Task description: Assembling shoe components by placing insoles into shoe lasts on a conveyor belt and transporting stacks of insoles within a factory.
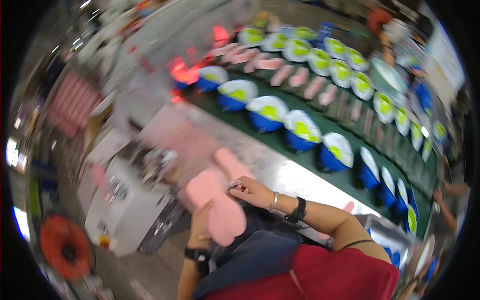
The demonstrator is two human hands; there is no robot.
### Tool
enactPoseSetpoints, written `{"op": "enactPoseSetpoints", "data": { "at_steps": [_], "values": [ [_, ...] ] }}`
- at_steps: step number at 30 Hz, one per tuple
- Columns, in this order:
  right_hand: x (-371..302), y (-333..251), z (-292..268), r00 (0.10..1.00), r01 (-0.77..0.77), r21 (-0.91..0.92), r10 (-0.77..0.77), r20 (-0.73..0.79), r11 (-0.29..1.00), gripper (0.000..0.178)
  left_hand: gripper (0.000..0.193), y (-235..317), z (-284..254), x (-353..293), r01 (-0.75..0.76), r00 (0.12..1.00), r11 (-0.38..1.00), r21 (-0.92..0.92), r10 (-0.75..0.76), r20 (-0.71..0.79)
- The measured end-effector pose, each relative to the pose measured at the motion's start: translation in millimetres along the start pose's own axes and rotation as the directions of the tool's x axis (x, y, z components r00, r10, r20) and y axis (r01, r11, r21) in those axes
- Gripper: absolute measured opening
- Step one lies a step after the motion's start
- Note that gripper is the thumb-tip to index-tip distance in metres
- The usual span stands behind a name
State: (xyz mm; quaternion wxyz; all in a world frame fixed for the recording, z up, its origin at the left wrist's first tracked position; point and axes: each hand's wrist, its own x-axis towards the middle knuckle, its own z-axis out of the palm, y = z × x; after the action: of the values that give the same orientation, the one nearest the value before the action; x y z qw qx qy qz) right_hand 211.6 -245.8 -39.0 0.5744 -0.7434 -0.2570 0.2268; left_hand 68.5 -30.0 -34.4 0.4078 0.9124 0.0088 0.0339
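Pink insole-shaped pieces (pixel 227 220) lie over my lap at the near edge of the metal table (pixel 280 172). My left hand (pixel 201 217) is closed round their left edge, the thumb on top. My right hand (pixel 252 191) has its fingers curled together over the right edge of the pink pieces; whatever is between the fingertips is too small and blurred to name. Just beyond, another long pink piece (pixel 230 162) rests on the table. A blurred pink stack or sheet (pixel 175 132) lies farther left.
A dark green conveyor (pixel 325 182) carries rows of blue-and-white rounded pieces (pixel 267 112) with yellow-green insides, and pink strips (pixel 282 75). At left stands a white machine (pixel 122 205), with an orange-red round coil (pixel 65 245) on the floor. Other people work at the far right.
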Motion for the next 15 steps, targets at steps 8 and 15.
{"op": "enactPoseSetpoints", "data": {
  "at_steps": [8, 15],
  "values": [
    [114.8, 12.7, 99.7, 0.999, 0.026, 0.128, -0.023, -0.022, 0.991, 0.031, 0.048, 2.5, -22.4, -47.7, 0.292, 0.663, -0.096, -0.952, -0.697, 0.274],
    [205.7, -10.8, 132.2, 0.996, -0.05, -0.034, 0.047, -0.078, 0.998, 0.05, 0.058, 6.0, -29.9, -71.1, 0.261, 0.695, -0.151, -0.953, -0.656, 0.294]
  ]
}}
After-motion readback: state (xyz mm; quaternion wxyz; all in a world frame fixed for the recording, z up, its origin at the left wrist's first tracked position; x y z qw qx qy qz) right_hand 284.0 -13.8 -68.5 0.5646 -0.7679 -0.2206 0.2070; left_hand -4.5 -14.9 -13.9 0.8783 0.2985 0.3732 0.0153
